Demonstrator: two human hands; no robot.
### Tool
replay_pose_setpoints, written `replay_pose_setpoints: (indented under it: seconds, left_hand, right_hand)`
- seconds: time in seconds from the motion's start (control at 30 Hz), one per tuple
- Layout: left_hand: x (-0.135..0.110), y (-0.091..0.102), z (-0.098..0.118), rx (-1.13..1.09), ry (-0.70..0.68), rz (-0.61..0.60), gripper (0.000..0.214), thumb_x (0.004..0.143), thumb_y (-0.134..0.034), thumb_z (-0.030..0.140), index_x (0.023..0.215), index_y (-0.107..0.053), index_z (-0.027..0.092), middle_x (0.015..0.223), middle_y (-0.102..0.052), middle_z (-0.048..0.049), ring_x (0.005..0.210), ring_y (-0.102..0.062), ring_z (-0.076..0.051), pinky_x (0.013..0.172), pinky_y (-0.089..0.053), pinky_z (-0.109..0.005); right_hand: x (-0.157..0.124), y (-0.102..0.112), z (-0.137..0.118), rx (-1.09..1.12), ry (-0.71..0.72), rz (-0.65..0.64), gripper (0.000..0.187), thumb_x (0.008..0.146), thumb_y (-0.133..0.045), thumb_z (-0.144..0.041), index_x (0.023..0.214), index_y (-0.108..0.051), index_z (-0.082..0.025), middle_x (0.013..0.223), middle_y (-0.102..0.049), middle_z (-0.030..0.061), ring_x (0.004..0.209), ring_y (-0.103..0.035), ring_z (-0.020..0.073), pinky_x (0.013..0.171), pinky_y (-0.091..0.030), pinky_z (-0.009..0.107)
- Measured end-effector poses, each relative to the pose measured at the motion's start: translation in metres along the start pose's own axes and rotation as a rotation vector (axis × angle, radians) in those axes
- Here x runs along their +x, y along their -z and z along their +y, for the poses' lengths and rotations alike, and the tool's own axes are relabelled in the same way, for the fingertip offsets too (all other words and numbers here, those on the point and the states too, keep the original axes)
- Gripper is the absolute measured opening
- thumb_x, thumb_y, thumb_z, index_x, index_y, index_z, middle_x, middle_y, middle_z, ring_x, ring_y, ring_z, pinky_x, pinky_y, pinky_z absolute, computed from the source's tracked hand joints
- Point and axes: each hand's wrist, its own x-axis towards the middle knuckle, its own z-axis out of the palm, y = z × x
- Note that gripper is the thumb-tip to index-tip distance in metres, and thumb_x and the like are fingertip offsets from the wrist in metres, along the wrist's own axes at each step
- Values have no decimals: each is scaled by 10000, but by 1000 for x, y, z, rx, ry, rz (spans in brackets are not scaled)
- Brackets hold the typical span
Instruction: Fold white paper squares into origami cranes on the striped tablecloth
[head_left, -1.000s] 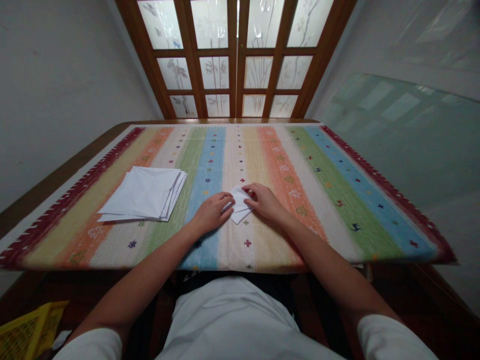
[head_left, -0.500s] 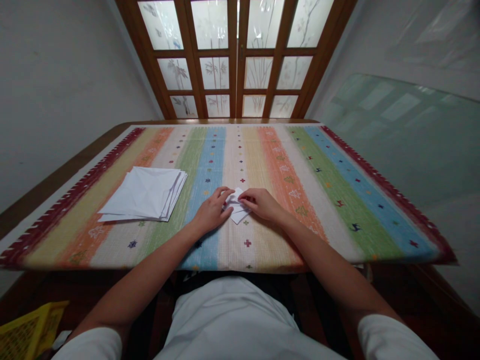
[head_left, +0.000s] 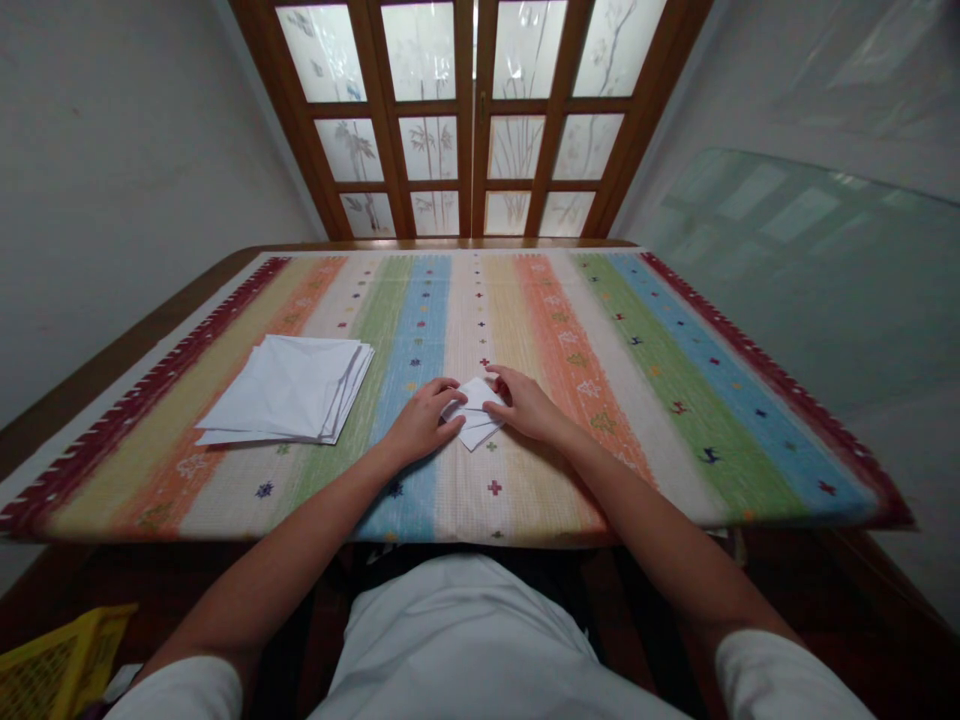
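Note:
A small white folded paper [head_left: 475, 410] lies on the striped tablecloth in front of me, its flaps meeting across the middle and one corner pointing towards me. My left hand [head_left: 426, 422] grips its left edge, thumb near the lower flap and fingers curled over the upper side. On the right edge rests the thumb of my right hand [head_left: 525, 405]. The index finger of that hand arches above the paper's right corner, apart from the thumb, and the other fingertips are partly hidden.
To the left lies a loose stack of white paper sheets [head_left: 289, 385]. The striped tablecloth [head_left: 517, 490] covers the table. A yellow plastic crate [head_left: 67, 655] is low at the left. Wooden glazed doors [head_left: 472, 130] stand beyond the table, and a glass panel [head_left: 810, 260] leans at the right.
My right fingers have loosened from a pinch over the paper's upper part and spread out to the right edge. More of the folded paper shows. My left hand has barely moved.

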Motion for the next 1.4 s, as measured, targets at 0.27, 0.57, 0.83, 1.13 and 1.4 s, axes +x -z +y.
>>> replay_pose_setpoints:
  seconds: [0.27,0.57,0.83,1.13,1.4]
  left_hand:
    - [1,6,6,-69,10,45,237,860,-789,165,1089,-758,218,1345,-620,-102,1261,-653,-281,1132,-545,-498]
    - [2,9,8,-156,36,42,167,789,-823,145,832,-669,194,1204,-657,-84,1096,-661,-243,1023,-565,-437]
    - [2,11,11,-125,-44,-11,341,835,-747,185,744,-422,231,1053,-714,-63,1024,-660,-240,960,-545,-412]
    - [-1,14,16,-104,-119,310,429,864,-805,238,1150,-485,252,1454,-618,-146,1380,-567,-306,1194,-430,-525]
    - [-1,8,12,-31,-163,-51,234,895,-792,278,1045,-618,234,1253,-702,-99,1208,-639,-290,1053,-524,-448]
  right_hand:
    - [-2,7,-1,328,-52,-67,851,755,-844,-183,1541,-522,-234,1153,-671,70,840,-646,166,779,-553,322]
    - [-4,12,-11,249,-62,-194,866,724,-881,-173,1529,-563,-180,852,-691,-19,741,-607,156,706,-459,277]
    - [-4,13,-16,202,-14,-264,94,748,-720,-166,837,-694,-178,802,-678,-10,728,-569,160,663,-394,267]
    - [-4,21,-22,-50,222,144,186,808,-615,-33,781,-599,-216,940,-669,67,878,-599,215,779,-432,307]
    - [-11,13,-30,-278,331,-89,141,914,-669,-87,848,-664,-211,1011,-685,91,937,-589,234,797,-420,322]
